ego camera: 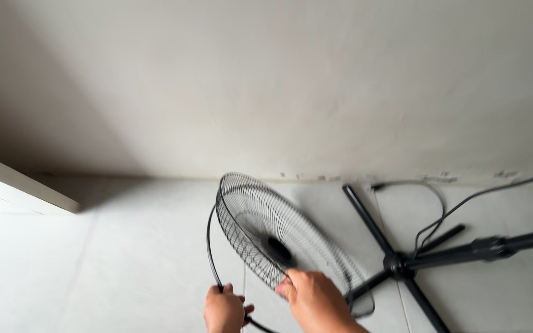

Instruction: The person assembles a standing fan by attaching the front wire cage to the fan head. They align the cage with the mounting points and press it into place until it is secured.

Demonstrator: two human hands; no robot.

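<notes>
A black wire fan grille [272,231], round and domed, stands tilted on its edge above the white tiled floor. My right hand [317,302] grips its lower rim at the bottom middle of the view. My left hand [224,309] is closed on a thin black ring [209,250] that curves up along the grille's left side. The ring's lower part runs between my two hands. My wrists are cut off by the bottom edge.
A black fan stand [402,265] with a cross-shaped base lies on the floor at the right, its pole reaching to the right edge. A black power cord [458,209] loops by the wall. A white ledge [13,185] juts in at left.
</notes>
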